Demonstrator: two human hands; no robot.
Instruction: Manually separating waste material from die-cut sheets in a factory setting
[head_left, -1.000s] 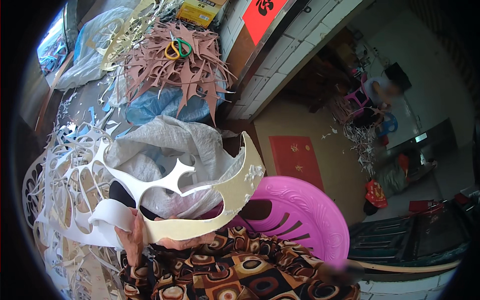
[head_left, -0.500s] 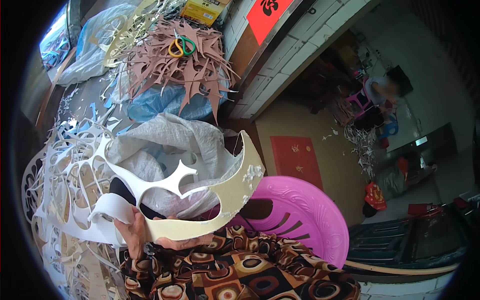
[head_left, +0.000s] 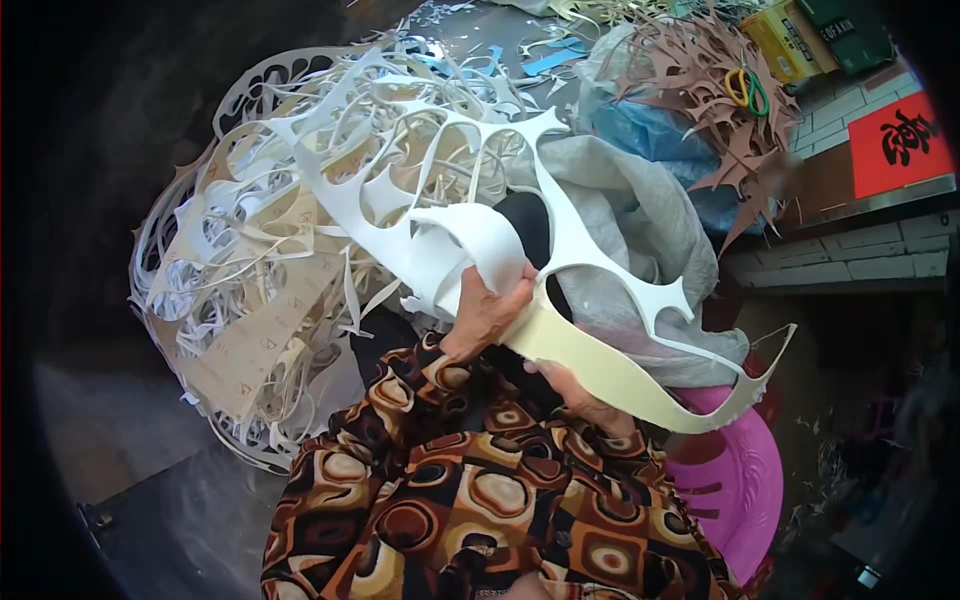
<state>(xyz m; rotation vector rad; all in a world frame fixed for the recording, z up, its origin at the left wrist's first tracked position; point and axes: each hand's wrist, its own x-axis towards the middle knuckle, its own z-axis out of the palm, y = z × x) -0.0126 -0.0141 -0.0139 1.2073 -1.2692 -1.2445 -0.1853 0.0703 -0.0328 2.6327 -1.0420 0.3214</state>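
Observation:
A white foam offcut sheet [head_left: 600, 285], full of large rounded cut-outs and cream on part of its surface, stretches across my lap. My left hand [head_left: 490, 308] pinches it where one strip curls over into a loop. Below the cream band, my right hand [head_left: 585, 398] grips its lower edge; some of those fingers are hidden behind the sheet. The sheet's far left end lies over a big heap of white and cream offcuts [head_left: 270, 260]. Its right end narrows to a thin, pointed strip.
A pale woven sack [head_left: 650, 215] sags open behind the sheet. Brown scraps [head_left: 690, 60] pile on a blue bag, with yellow-and-green-handled scissors [head_left: 745, 92] on top. A pink plastic chair [head_left: 740, 480] stands at my right. Boxes [head_left: 800, 40] sit at the back right.
My view has swung left, bringing the offcut heap into the middle and the doorway mostly out of sight. Both hands still hold the sheet, its right end now turned lower.

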